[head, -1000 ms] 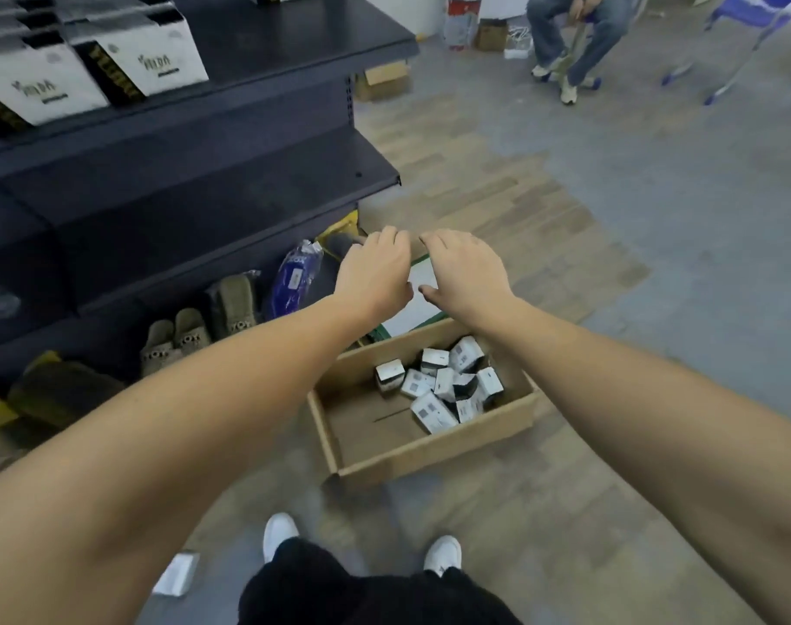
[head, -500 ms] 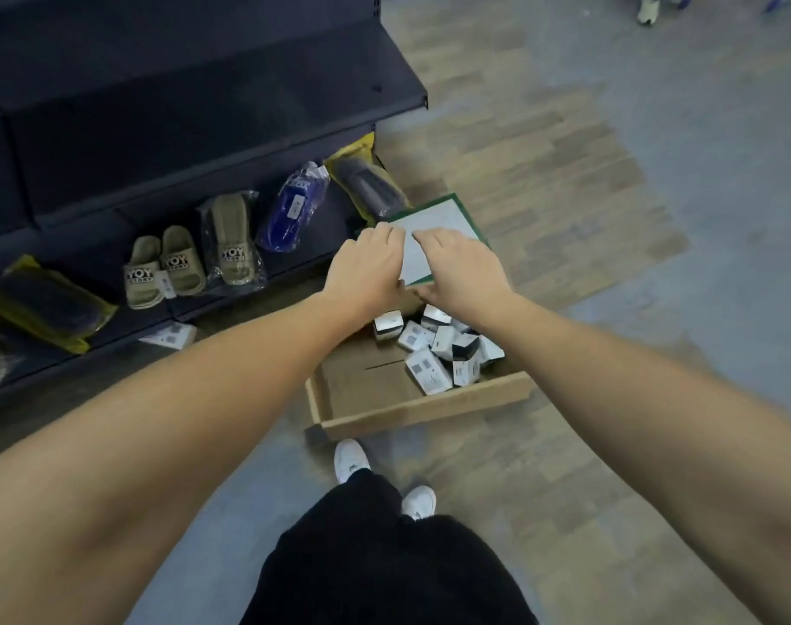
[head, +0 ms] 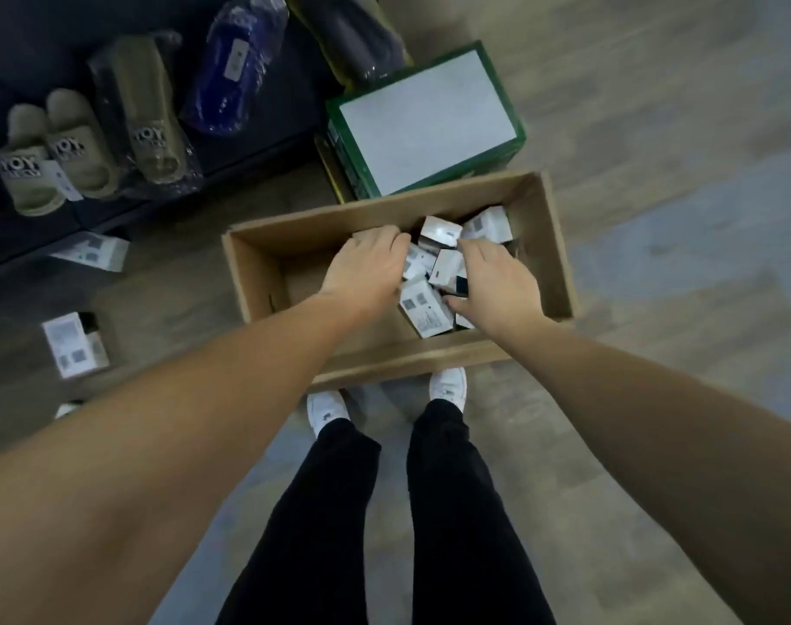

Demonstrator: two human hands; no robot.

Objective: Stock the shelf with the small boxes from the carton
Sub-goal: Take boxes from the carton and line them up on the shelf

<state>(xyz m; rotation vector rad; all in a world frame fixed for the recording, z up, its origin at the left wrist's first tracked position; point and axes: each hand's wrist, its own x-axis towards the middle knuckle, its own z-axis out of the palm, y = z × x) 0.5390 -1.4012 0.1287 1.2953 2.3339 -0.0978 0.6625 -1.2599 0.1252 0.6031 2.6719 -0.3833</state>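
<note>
pick-up step: left hand and right hand reach into carton on floor, over small boxes heaped at its right end. fingers curled downward; grip hidden, cannot tell. next: secure boxes, lift toward shelf.

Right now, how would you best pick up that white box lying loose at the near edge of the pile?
Pinch the white box across its two long sides, coming straight down from above. Its broad printed face lies up, and the carton wall blocks the near side.
</note>
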